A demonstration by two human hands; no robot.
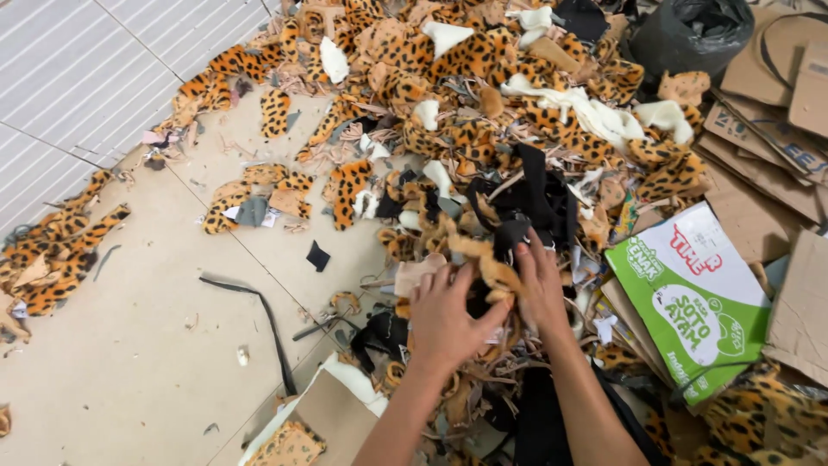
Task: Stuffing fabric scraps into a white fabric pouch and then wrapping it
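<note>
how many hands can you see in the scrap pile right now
2: the left hand and the right hand, side by side in the fabric scraps, both gripping a tan strip. No others visible.

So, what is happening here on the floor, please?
A person kneels or bends over a big pile of leopard-print fabric scraps on a tiled floor. Both hands are in the heap: the left hand and the right hand grip a tan strip of cloth between them. Flattened cardboard lies beside it.

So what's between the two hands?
A tan fabric scrap, pinched by the left hand and right hand, with black cloth behind, in the head view.
</note>
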